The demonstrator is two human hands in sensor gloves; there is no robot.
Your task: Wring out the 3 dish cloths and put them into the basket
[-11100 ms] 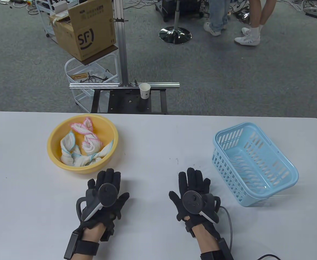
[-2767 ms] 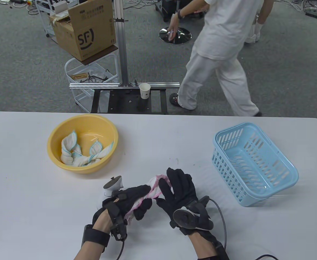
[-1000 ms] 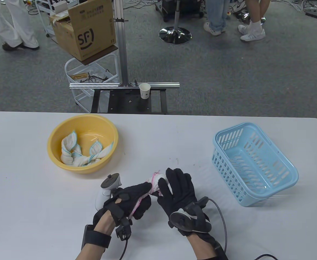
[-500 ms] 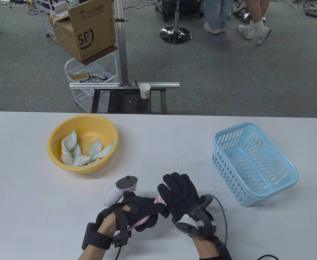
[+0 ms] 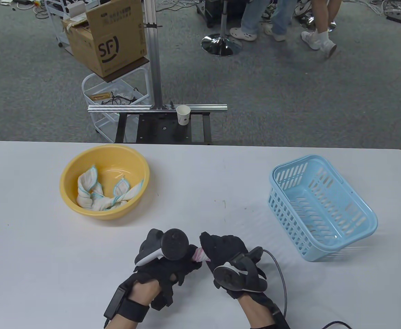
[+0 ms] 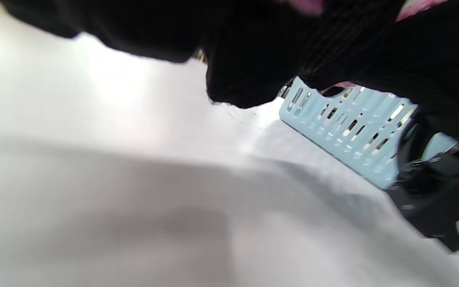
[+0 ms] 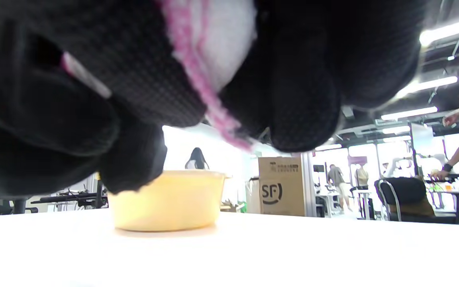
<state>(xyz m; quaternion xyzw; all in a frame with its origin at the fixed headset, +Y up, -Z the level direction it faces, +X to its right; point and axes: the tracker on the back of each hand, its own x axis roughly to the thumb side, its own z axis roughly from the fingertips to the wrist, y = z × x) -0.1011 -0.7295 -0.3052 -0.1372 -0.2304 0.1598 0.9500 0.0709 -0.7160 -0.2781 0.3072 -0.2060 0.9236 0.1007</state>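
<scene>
Pink-edged white cloth is gripped at both ends, left hand and right hand both curled tight around it, only a short twisted bit showing between the gloves. Right wrist view confirms: fingers wrapped round the cloth, pink hem hanging below them. Left wrist view is blurred; a sliver of pink at the top edge, basket wall behind.

Landmark = yellow basin. Hands sit to its lower right, near the counter's near edge, clear of the basin rim, lifted slightly off the counter. Two blue-edged cloths lie twisted together inside the basin, against its near wall.

Blue basket is well to the right of the basin, near the counter's right side, set at an angle, nothing inside it. Bare counter between the hands and the basket, and between basin and basket.

Beyond the counter's far edge from the basin: paper cup on an aluminium rail, cardboard box on a cart, people's legs further back on the carpet.
</scene>
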